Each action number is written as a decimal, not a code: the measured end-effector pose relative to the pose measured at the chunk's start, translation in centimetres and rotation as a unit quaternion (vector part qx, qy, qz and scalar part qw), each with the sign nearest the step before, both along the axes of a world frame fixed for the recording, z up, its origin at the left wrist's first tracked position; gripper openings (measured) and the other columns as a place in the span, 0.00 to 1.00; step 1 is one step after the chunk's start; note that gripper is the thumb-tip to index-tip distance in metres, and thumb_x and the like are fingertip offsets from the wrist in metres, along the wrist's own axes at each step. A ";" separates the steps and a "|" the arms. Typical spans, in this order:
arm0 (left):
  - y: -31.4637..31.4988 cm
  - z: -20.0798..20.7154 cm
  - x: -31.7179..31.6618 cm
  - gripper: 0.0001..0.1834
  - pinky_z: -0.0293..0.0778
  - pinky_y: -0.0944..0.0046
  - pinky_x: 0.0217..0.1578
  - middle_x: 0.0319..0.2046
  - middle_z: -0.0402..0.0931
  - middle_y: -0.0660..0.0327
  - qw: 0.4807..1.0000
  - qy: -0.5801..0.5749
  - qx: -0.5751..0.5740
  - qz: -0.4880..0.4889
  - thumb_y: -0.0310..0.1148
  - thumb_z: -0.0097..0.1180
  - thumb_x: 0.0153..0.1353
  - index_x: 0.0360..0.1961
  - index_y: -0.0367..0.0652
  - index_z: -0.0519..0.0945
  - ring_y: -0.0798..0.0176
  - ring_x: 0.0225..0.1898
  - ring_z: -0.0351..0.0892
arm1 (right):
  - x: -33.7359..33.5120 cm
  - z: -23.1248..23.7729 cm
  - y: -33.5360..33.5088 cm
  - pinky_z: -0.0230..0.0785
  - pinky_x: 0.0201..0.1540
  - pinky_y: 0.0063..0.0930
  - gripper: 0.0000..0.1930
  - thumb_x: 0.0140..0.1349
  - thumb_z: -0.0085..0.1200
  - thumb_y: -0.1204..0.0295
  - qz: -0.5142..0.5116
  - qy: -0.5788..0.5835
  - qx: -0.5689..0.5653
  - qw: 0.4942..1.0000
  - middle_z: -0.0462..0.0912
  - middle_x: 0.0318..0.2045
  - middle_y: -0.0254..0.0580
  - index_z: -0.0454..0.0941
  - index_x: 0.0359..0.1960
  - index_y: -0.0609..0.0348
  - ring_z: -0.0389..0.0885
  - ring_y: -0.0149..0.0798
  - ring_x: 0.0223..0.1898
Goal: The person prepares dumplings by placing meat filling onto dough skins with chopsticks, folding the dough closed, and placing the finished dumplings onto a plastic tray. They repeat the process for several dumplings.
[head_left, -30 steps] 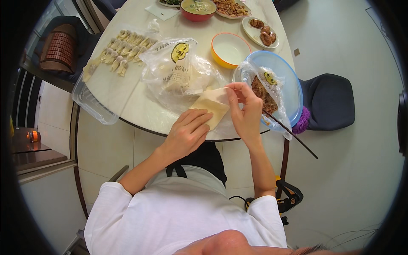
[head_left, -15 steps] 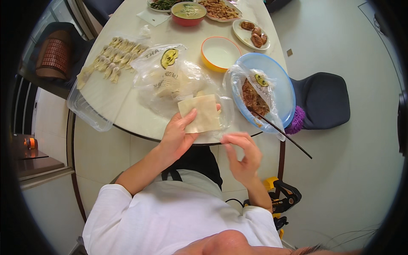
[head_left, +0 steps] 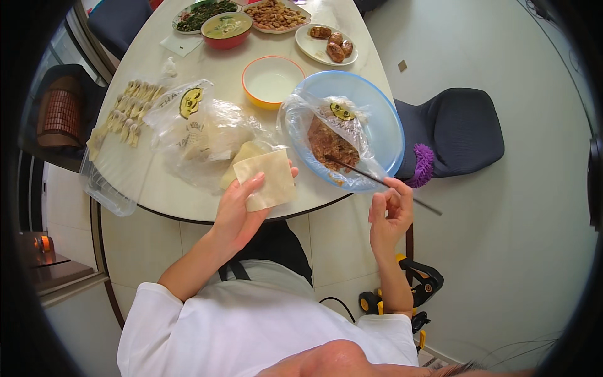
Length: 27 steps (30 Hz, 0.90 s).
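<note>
Over the table's near edge, my left hand (head_left: pixel 237 204) holds a square, pale wonton wrapper (head_left: pixel 267 179), thumb on top and fingers underneath. More wrappers (head_left: pixel 246 157) lie just behind it beside a clear plastic bag (head_left: pixel 207 129). To the right, my right hand (head_left: pixel 394 213) has its fingers curled at dark chopsticks (head_left: pixel 363 173). Their tips rest in brown minced filling (head_left: pixel 330 141), which sits in a plastic bag inside a blue basin (head_left: pixel 383 125). Folded wontons (head_left: pixel 129 113) stand in rows on a clear plastic tray or lid (head_left: pixel 108 191) at the left.
A yellow-and-orange bowl (head_left: pixel 271 80) stands behind the basin. Farther back are a red soup bowl (head_left: pixel 226 31), a plate of greens (head_left: pixel 204 16), a plate of browned pieces (head_left: pixel 276 16) and a plate with several brown rolls (head_left: pixel 326 45). A dark chair (head_left: pixel 468 138) adjoins the table's right side.
My right hand has moved right, from beside the wrapper to the chopsticks, whose outer end has swung upward. My left hand still holds the wrapper. The whole view has shifted.
</note>
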<state>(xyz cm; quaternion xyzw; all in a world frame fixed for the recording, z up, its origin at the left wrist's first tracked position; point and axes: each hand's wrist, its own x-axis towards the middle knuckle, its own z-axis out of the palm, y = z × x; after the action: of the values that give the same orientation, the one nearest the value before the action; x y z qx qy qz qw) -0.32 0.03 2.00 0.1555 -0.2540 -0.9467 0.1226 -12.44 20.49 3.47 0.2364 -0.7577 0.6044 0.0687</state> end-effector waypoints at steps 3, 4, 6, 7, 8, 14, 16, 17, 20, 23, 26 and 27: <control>0.3 0.5 0.2 0.25 0.66 0.52 0.59 0.54 0.69 0.50 1.000 -0.031 0.004 0.003 0.30 0.46 0.64 0.61 0.33 0.60 0.52 0.58 0.70 | -1.9 -0.8 1.3 0.52 0.20 0.13 0.05 0.58 0.59 0.76 0.008 -0.038 -0.003 0.999 0.68 0.14 0.25 0.74 0.29 0.59 0.63 0.18 0.17; 0.3 0.7 0.4 0.25 0.66 0.52 0.59 0.54 0.69 0.50 1.000 -0.031 0.003 0.002 0.30 0.46 0.64 0.61 0.33 0.60 0.52 0.58 0.70 | -1.9 -1.2 1.8 0.52 0.20 0.13 0.05 0.58 0.59 0.76 0.007 -0.038 -0.003 0.999 0.68 0.14 0.25 0.74 0.29 0.59 0.63 0.18 0.17; 0.5 0.6 0.5 0.27 0.69 0.54 0.56 0.53 0.70 0.50 0.999 -0.043 -0.008 0.012 0.31 0.48 0.63 0.60 0.32 0.60 0.54 0.56 0.72 | -1.4 -2.0 3.3 0.50 0.14 0.12 0.10 0.63 0.54 0.73 0.079 0.148 0.102 0.981 0.67 0.10 0.26 0.69 0.24 0.58 0.63 0.18 0.11; 0.5 0.5 0.6 0.27 0.69 0.54 0.56 0.53 0.70 0.50 0.999 -0.043 -0.008 0.010 0.31 0.48 0.63 0.60 0.32 0.60 0.54 0.56 0.72 | -0.9 -2.1 3.7 0.50 0.14 0.12 0.10 0.63 0.54 0.73 0.077 0.148 0.103 0.981 0.67 0.10 0.26 0.69 0.24 0.58 0.63 0.18 0.11; 0.4 0.5 0.7 0.25 0.68 0.53 0.57 0.53 0.70 0.51 0.999 -0.049 -0.015 0.012 0.31 0.48 0.63 0.60 0.33 0.61 0.53 0.56 0.71 | -0.1 -2.1 3.9 0.51 0.16 0.12 0.09 0.61 0.57 0.73 0.069 -0.007 0.079 0.994 0.68 0.11 0.25 0.71 0.25 0.58 0.64 0.17 0.14; 0.8 0.9 0.5 0.24 0.68 0.52 0.57 0.53 0.70 0.51 0.997 -0.072 -0.013 -0.003 0.31 0.48 0.64 0.59 0.32 0.62 0.53 0.56 0.71 | -1.4 -0.4 2.7 0.52 0.16 0.12 0.10 0.65 0.53 0.68 0.016 -0.065 -0.036 0.997 0.70 0.16 0.29 0.75 0.38 0.64 0.63 0.20 0.13; 1.2 1.1 0.3 0.25 0.68 0.53 0.56 0.53 0.70 0.51 0.997 -0.080 0.003 -0.019 0.31 0.48 0.64 0.59 0.32 0.62 0.53 0.56 0.71 | -2.4 -0.1 2.8 0.53 0.18 0.13 0.10 0.67 0.49 0.68 0.065 -0.057 -0.034 0.996 0.69 0.17 0.29 0.76 0.39 0.64 0.64 0.20 0.15; 1.6 1.2 0.2 0.25 0.69 0.53 0.56 0.53 0.70 0.50 0.996 -0.084 0.009 -0.041 0.31 0.48 0.64 0.59 0.31 0.62 0.53 0.56 0.72 | -2.9 -0.1 2.7 0.54 0.19 0.13 0.10 0.69 0.46 0.68 0.118 -0.045 -0.031 0.992 0.68 0.18 0.28 0.76 0.39 0.63 0.64 0.21 0.17; 2.3 1.2 0.1 0.25 0.70 0.53 0.55 0.53 0.71 0.49 0.992 -0.094 0.015 -0.083 0.32 0.48 0.64 0.59 0.31 0.62 0.52 0.56 0.72 | -3.4 1.0 2.8 0.57 0.19 0.14 0.16 0.72 0.39 0.65 0.100 -0.058 -0.056 0.992 0.75 0.20 0.36 0.75 0.38 0.66 0.68 0.23 0.17; 2.7 0.9 0.2 0.25 0.71 0.53 0.54 0.53 0.70 0.47 0.989 -0.100 0.020 -0.110 0.32 0.48 0.65 0.59 0.30 0.62 0.51 0.56 0.72 | -4.9 1.1 3.3 0.59 0.19 0.15 0.19 0.72 0.37 0.62 0.095 -0.061 -0.070 0.991 0.79 0.23 0.43 0.75 0.36 0.67 0.71 0.25 0.17; 2.8 0.6 0.0 0.24 0.70 0.52 0.55 0.53 0.70 0.46 0.987 -0.093 0.030 -0.129 0.31 0.47 0.65 0.59 0.30 0.62 0.49 0.55 0.72 | -5.8 0.6 3.4 0.60 0.19 0.15 0.19 0.73 0.37 0.63 0.098 -0.088 -0.064 0.989 0.79 0.23 0.44 0.75 0.36 0.67 0.72 0.26 0.17; 2.7 0.6 -0.1 0.25 0.71 0.51 0.54 0.53 0.70 0.47 0.985 -0.111 0.027 -0.129 0.32 0.48 0.64 0.59 0.30 0.62 0.49 0.55 0.72 | -6.0 0.4 3.8 0.61 0.19 0.15 0.19 0.73 0.36 0.63 0.104 -0.098 -0.057 0.988 0.79 0.23 0.45 0.75 0.36 0.67 0.73 0.27 0.17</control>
<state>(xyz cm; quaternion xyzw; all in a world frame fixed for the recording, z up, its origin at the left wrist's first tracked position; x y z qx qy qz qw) -0.43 2.77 2.58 0.2289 -0.2580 -0.9380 -0.0343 -18.41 24.24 3.89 0.2489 -0.6965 0.6707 -0.0557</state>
